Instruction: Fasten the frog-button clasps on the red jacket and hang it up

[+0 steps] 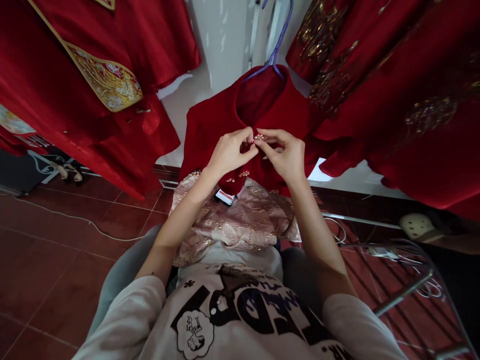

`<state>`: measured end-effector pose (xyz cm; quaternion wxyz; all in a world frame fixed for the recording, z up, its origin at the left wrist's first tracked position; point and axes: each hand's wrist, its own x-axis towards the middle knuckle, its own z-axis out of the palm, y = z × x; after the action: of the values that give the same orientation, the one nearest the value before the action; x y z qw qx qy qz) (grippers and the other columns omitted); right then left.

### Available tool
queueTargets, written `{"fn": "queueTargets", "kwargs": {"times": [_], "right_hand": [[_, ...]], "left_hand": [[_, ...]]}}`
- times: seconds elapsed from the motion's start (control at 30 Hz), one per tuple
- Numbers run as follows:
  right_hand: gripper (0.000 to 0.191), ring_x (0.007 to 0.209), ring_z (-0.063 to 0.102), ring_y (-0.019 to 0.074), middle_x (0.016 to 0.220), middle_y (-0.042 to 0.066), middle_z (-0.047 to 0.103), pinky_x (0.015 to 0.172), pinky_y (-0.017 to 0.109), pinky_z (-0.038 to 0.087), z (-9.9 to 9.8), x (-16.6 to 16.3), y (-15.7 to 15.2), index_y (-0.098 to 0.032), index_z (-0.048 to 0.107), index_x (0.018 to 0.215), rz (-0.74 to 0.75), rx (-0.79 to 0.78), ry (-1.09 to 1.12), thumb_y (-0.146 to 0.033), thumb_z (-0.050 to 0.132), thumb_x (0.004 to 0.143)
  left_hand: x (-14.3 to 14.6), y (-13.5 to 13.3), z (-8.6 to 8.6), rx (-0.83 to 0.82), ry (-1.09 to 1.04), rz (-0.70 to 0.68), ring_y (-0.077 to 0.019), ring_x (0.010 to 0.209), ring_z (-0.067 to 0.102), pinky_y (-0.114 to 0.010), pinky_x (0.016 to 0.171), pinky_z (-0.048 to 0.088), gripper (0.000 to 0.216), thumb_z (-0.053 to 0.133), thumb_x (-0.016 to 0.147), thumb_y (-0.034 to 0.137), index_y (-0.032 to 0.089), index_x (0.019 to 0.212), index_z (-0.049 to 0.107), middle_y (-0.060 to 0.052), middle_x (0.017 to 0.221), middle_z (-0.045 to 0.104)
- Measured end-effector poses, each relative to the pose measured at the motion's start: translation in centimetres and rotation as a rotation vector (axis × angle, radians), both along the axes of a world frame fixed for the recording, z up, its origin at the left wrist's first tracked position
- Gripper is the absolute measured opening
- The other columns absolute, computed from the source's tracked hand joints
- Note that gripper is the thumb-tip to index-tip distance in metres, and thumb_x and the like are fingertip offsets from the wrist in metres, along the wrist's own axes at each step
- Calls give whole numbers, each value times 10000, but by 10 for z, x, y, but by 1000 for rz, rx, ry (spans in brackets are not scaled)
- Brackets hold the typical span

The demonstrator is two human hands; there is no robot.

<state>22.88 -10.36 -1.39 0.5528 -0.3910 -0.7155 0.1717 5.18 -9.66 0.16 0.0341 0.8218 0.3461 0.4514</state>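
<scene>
White printed T-shirt (236,310) nearest; then crinkled, shiny pink cloth (232,222). Left hand (233,149) curled, its grip unclear; right hand (285,154) pinching a beaded fastening (258,137) below the smooth red jacket (212,122)'s neckline. Apparently working that fastening; next move calls for fine fingertip control. Purple hanger (276,50) beyond, slim, curved.

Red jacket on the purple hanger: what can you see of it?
The jacket is plain deep red, apparently cloth, with an open V-shaped neckline. It hangs front outward on a purple hanger, between other red garments. The right hand pinches a beaded ornament below the neckline; the left hand is right beside it. More ornaments show lower down. Its bottom meets pink patterned cloth; whether they are joined is unclear.
</scene>
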Motion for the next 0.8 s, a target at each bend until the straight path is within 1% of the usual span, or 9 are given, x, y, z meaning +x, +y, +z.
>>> {"fn": "queueTargets", "kwargs": {"times": [0.17,0.3,0.43,0.5,0.57,0.6,0.67,0.73,0.8], "right_hand": [[427,908,739,219,1026,62,752,586,285,611,1,-2,0,-227,738,1106,32,-48,50,-549,744,825],[354,933,722,219,1054,71,730,587,276,596,6,-3,-1,-220,704,1077,29,-48,-5,-488,712,847],[380,951,672,194,1115,72,669,611,264,583,-1,-6,1,-243,611,1180,-10,0,-47,-458,659,870],[489,1013,647,209,1206,89,624,686,304,605,-12,-8,0,-260,530,1291,-10,9,-50,-444,664,858],[647,1138,609,252,1329,120,560,835,391,615,-28,-11,-2,-259,429,1395,-6,23,-62,-420,689,825],[725,1217,573,282,1386,139,519,933,451,592,-37,-14,-4,-247,382,1434,-11,45,-74,-402,703,803],[836,1356,473,336,1471,169,444,1106,561,480,-53,-21,-8,-216,318,1489,-35,108,-123,-352,715,766],[840,1435,392,356,1510,174,412,1192,609,375,-63,-26,-11,-198,302,1516,-78,145,-193,-267,674,765],[788,1450,395,335,1514,157,432,1203,597,371,-65,-25,-11,-203,323,1519,-97,127,-243,-164,585,776]], "left_hand": [[-5,3,2,-33,73,-53,-171,731,667,-292,736,505,52,603,881,176,215,845,604,-8,773,666],[-8,6,5,-76,89,-87,-191,747,683,-308,777,523,43,643,859,183,215,838,625,-13,756,672],[-7,5,0,-99,59,-93,-171,757,701,-280,760,546,26,637,901,192,213,911,626,-10,813,700],[-5,4,-10,-141,-25,-96,-154,812,720,-249,747,560,36,610,942,204,209,975,622,-19,903,725],[-3,4,-24,-232,-147,-125,-132,847,737,-221,736,578,92,549,995,223,209,1049,621,-34,1018,740],[-2,4,-31,-291,-212,-145,-122,850,744,-216,737,590,135,505,1022,230,213,1092,620,-43,1069,741],[0,3,-45,-410,-327,-191,-113,842,756,-230,755,615,215,426,1060,239,226,1169,610,-62,1139,740],[2,2,-54,-504,-409,-231,-121,851,765,-255,776,635,238,414,1065,240,235,1215,598,-82,1188,734],[2,0,-57,-569,-442,-254,-131,878,771,-269,792,645,232,448,1054,236,239,1236,592,-95,1246,720]]}}
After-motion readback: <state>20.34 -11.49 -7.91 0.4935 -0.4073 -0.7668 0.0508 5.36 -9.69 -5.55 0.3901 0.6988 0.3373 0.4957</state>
